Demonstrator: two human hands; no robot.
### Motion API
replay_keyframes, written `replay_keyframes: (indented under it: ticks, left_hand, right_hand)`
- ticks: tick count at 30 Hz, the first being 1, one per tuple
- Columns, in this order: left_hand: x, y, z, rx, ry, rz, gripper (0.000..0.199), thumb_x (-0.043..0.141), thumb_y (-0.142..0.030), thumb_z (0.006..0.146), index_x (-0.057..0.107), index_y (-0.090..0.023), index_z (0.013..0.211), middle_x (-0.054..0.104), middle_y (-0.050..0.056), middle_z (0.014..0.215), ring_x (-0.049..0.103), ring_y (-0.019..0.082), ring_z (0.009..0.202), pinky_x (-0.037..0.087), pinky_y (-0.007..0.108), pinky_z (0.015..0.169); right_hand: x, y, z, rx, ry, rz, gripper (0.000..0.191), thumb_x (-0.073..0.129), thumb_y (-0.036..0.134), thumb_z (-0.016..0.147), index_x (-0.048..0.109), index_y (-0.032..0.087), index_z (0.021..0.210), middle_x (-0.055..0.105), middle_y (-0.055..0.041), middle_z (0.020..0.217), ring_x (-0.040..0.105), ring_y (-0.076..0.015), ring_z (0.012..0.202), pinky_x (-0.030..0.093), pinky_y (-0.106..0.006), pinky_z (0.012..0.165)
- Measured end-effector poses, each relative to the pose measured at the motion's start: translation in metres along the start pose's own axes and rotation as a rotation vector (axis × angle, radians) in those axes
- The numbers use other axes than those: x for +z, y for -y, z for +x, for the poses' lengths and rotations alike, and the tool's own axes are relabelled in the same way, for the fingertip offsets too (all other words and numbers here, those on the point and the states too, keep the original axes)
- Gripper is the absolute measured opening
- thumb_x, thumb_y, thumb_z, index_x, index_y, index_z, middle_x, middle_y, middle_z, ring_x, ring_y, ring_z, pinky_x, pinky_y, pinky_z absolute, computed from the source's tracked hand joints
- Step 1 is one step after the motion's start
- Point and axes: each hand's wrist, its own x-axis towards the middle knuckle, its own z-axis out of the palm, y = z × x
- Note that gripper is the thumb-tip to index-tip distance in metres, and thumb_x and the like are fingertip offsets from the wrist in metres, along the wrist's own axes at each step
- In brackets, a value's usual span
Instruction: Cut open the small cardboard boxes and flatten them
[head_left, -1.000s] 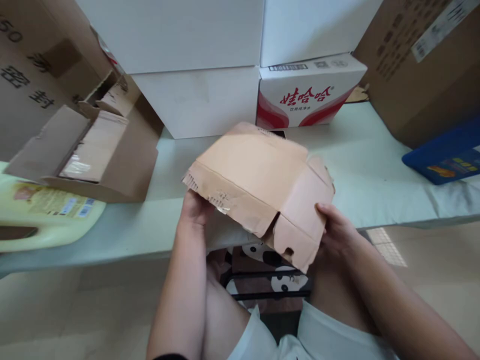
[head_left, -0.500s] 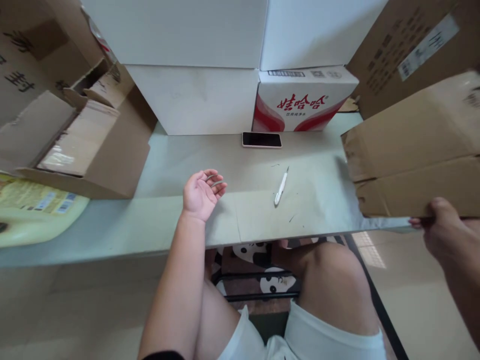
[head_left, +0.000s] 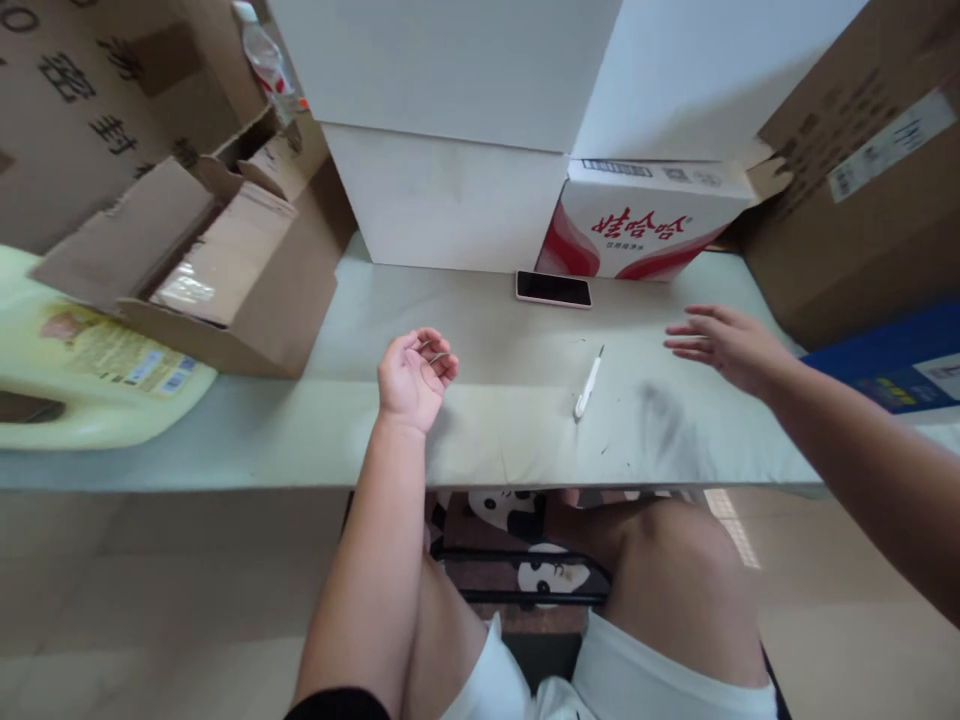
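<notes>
My left hand (head_left: 414, 378) is over the front of the table, palm up, its fingers loosely curled. A thin greyish strand (head_left: 438, 356), bent like a loop, lies across those fingers; its exact kind is too small to make out. My right hand (head_left: 716, 345) reaches in from the right above the tabletop, fingers stretched out and holding nothing. Between the two hands lies a slim white pen-shaped tool (head_left: 587, 388) with a thin dark tip, closer to my right hand. Behind it a phone (head_left: 553, 289) rests with its dark screen up.
White boxes (head_left: 450, 200) and a red-and-white carton (head_left: 637, 230) line the back of the table (head_left: 337, 420). At left stand an open cardboard box (head_left: 277, 300), a pale yellow jug (head_left: 150, 405) and a plastic bottle (head_left: 264, 60). A large carton (head_left: 847, 240) and blue box (head_left: 892, 355) are right.
My right hand has let go of a cardboard box, now out of sight, and moved back leftward over the table. My left hand keeps its curled pose. The view has shifted slightly.
</notes>
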Motion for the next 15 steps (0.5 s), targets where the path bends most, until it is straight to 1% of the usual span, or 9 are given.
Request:
replay_keyframes:
  ticks: [3,5,7,9,11,13,15]
  left_hand:
    - [-0.003,-0.004,-0.006,0.027,-0.06,-0.062,0.016,0.055,-0.033,0.072,0.059,-0.018,0.069,0.056,-0.001,0.062,0.054,0.01,0.05,0.045,0.023,0.051]
    - [-0.007,-0.007,-0.01,0.043,-0.082,-0.101,0.017,0.053,-0.032,0.074,0.058,-0.017,0.067,0.054,-0.001,0.06,0.051,0.009,0.048,0.042,0.022,0.049]
    - [-0.013,-0.011,-0.014,0.047,-0.086,-0.147,0.017,0.054,-0.031,0.075,0.057,-0.017,0.066,0.053,-0.001,0.059,0.05,0.008,0.047,0.04,0.02,0.048]
    - [-0.021,-0.016,-0.015,0.067,-0.119,-0.213,0.017,0.054,-0.03,0.076,0.056,-0.017,0.066,0.052,-0.002,0.058,0.048,0.007,0.045,0.038,0.019,0.047]
    - [-0.029,-0.021,-0.016,0.098,-0.173,-0.269,0.018,0.052,-0.03,0.079,0.055,-0.017,0.065,0.05,-0.002,0.056,0.045,0.006,0.045,0.036,0.018,0.046]
    - [-0.036,-0.025,-0.015,0.116,-0.224,-0.304,0.021,0.05,-0.029,0.081,0.052,-0.017,0.064,0.047,-0.003,0.055,0.042,0.005,0.044,0.034,0.017,0.045]
    - [-0.04,-0.028,-0.014,0.122,-0.238,-0.315,0.023,0.048,-0.028,0.083,0.049,-0.018,0.063,0.044,-0.003,0.054,0.039,0.006,0.042,0.032,0.018,0.044]
  right_hand:
    - [0.045,0.016,-0.027,-0.016,0.125,-0.124,0.018,0.063,0.018,0.086,0.059,0.023,0.103,0.073,-0.0054,0.089,0.073,-0.0171,0.079,0.063,-0.032,0.074]
    - [0.076,0.031,-0.039,-0.092,0.228,-0.236,0.02,0.063,0.02,0.086,0.06,0.022,0.106,0.073,-0.0063,0.091,0.073,-0.0182,0.082,0.061,-0.034,0.076]
    - [0.11,0.047,-0.049,-0.197,0.348,-0.354,0.022,0.063,0.023,0.086,0.06,0.021,0.108,0.073,-0.0071,0.093,0.073,-0.0198,0.084,0.06,-0.036,0.076]
    - [0.149,0.062,-0.057,-0.323,0.464,-0.462,0.025,0.063,0.026,0.086,0.06,0.02,0.11,0.073,-0.0076,0.093,0.072,-0.0215,0.085,0.059,-0.038,0.075]
    - [0.191,0.077,-0.069,-0.479,0.563,-0.561,0.028,0.062,0.027,0.086,0.061,0.02,0.112,0.074,-0.0079,0.093,0.071,-0.0223,0.085,0.059,-0.039,0.074]
    - [0.234,0.094,-0.085,-0.661,0.644,-0.621,0.029,0.062,0.026,0.085,0.062,0.019,0.114,0.074,-0.0082,0.095,0.071,-0.0221,0.083,0.059,-0.042,0.077]
    - [0.277,0.111,-0.108,-0.838,0.747,-0.596,0.028,0.059,0.024,0.087,0.064,0.018,0.114,0.073,-0.0085,0.104,0.07,-0.0211,0.085,0.058,-0.044,0.085]
